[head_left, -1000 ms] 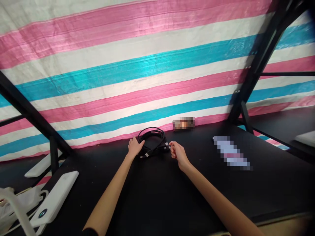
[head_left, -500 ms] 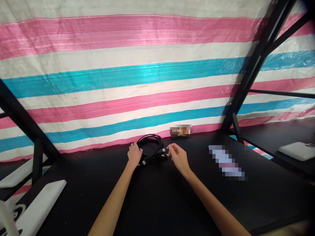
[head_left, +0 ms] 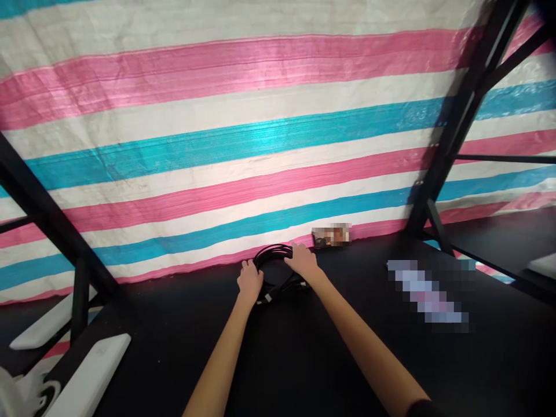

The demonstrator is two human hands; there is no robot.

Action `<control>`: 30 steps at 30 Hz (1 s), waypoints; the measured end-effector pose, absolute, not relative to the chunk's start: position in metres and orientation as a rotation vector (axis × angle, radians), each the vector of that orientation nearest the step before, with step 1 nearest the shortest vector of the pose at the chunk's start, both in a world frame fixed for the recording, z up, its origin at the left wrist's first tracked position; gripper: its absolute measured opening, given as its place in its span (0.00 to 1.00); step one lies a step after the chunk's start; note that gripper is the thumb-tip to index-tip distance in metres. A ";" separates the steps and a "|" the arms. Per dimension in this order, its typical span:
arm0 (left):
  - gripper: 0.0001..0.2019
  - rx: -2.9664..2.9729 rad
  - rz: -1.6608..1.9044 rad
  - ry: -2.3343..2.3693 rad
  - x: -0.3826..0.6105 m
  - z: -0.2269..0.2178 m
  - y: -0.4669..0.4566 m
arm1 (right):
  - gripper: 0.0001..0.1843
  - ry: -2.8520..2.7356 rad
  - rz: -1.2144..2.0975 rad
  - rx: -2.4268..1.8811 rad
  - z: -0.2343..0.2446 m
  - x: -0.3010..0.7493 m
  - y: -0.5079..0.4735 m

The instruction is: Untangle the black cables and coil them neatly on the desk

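Observation:
A coil of black cable (head_left: 278,272) with small silver plug ends lies on the black table (head_left: 304,359) near the striped tarp. My left hand (head_left: 249,281) rests on the coil's left side, fingers curled over the strands. My right hand (head_left: 302,260) lies on the coil's upper right part, fingers bent down onto the cable. Both forearms reach forward from the bottom of the picture.
A pink, white and turquoise striped tarp (head_left: 243,145) hangs behind the table. Black frame posts stand at left (head_left: 52,226) and right (head_left: 460,121). A blurred small object (head_left: 332,236) and a blurred flat item (head_left: 428,295) lie to the right. White flat devices (head_left: 87,376) sit lower left.
My right hand has left the plug ends at the coil's right and moved up onto the far right part of the coil. My left hand stays on the left side.

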State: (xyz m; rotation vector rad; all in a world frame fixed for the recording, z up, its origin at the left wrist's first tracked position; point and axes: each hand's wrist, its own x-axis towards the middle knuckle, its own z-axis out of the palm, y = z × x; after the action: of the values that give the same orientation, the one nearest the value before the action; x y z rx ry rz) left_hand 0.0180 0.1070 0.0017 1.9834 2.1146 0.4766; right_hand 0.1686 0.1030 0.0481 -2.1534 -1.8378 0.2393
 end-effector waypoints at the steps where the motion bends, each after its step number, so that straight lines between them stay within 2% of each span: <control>1: 0.19 1.986 0.473 2.116 0.018 0.002 0.108 | 0.29 -1.852 0.267 -2.160 0.045 0.170 0.106; 5: 0.19 1.989 0.453 2.125 0.021 0.003 0.111 | 0.24 -1.894 0.275 -2.160 0.040 0.175 0.110; 21: 0.20 1.943 0.375 2.093 0.015 0.003 0.120 | 0.16 -1.824 0.375 -2.112 0.037 0.191 0.126; 26: 0.20 1.889 0.448 2.076 0.011 0.005 0.121 | 0.13 -1.799 0.592 -1.945 0.040 0.193 0.127; 30: 0.15 1.857 0.570 2.047 0.009 0.009 0.124 | 0.12 -1.759 0.792 -1.827 0.041 0.190 0.127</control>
State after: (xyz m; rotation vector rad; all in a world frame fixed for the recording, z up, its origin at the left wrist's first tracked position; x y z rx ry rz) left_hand 0.0090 0.1242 0.0088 1.8570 2.0466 0.5704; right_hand 0.1902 0.1270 0.0406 -1.8270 -1.7594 0.7922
